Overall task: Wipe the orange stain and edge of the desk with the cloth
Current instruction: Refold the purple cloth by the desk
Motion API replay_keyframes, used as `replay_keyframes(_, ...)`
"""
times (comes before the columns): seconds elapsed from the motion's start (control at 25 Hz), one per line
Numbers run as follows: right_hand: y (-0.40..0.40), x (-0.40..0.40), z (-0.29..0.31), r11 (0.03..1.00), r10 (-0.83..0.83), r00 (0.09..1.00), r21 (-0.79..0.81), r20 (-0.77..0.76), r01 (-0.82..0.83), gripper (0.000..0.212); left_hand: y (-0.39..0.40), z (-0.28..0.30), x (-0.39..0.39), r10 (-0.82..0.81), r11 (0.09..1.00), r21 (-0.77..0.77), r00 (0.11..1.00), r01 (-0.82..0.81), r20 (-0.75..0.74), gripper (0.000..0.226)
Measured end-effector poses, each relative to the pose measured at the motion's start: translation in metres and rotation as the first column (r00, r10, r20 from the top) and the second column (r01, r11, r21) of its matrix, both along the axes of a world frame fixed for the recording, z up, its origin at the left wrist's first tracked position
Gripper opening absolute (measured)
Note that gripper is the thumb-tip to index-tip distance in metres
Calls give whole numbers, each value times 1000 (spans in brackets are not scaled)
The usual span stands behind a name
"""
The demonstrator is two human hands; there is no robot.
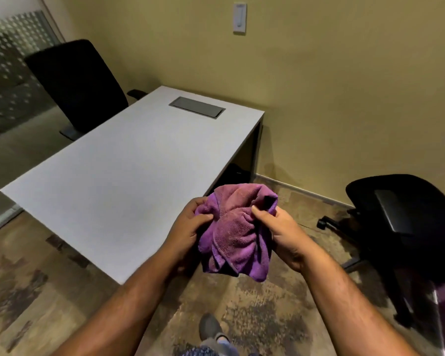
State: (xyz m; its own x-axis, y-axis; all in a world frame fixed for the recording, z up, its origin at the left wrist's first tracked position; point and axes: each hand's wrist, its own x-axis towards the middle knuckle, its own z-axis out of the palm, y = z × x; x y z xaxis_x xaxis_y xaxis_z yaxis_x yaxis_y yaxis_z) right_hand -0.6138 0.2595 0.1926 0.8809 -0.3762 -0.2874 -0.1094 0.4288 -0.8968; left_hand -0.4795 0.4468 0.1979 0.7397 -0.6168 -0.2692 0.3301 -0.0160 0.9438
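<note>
Your desk (129, 176) has a pale grey top that runs from the near corner, low and centre in the view, back to the far corner at the wall. The one thing on the top is a grey cable hatch (197, 107) set flush into it near the far edge. You can't make out any stain on the surface from here.

The floor (254, 312) is mottled brown with dark patches. On it, a black chair (79, 86) stands beyond the desk's far left edge, and a second chair (406, 227) stands on its castors well off the right edge. Your shoe (210, 327) rests on the floor just short of the near corner.
</note>
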Motion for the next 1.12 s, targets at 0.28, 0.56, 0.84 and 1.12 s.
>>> replay_keyframes(0.28,-83,76,34,984,-177,981,-16,-82,176,25,-94,7,69,-328,945,-74,912,320,-248,46)
replay_keyframes(0.56,-176,151,53,981,-58,963,-195,-263,6,28,-168,-9,145,-155,987,-67,978,147,-140,32)
replay_keyframes(0.84,-300,250,39,957,119,970,-237,-210,-169,40,-292,9,184,132,989,-41,972,-143,-195,46)
replay_keyframes(1.12,-373,293,15,982,17,994,-185,-104,-36,27,-376,33,230,328,896,208,901,-392,283,38)
